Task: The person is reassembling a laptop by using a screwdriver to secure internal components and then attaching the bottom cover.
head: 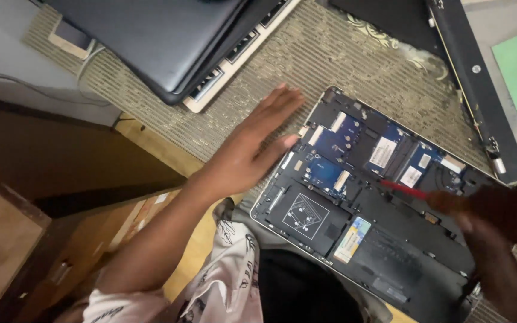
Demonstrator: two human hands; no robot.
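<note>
Left hand (252,146): fingers spread open, laid flat at the opened laptop's (360,203) edge.
Right hand (498,209): blurred, closed around a red screwdriver (405,190).

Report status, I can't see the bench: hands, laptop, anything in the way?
Left hand open, flat at opened laptop edge. Right hand blurred, shut on red screwdriver over the blue circuit board. Nothing blocking.

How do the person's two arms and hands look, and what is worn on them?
Both are bare: no gloves, rings or watch visible. The left hand and forearm are uncovered up to a short white sleeve with dark printing. The right hand is motion-blurred at the frame edge; no sleeve shows there.
</note>
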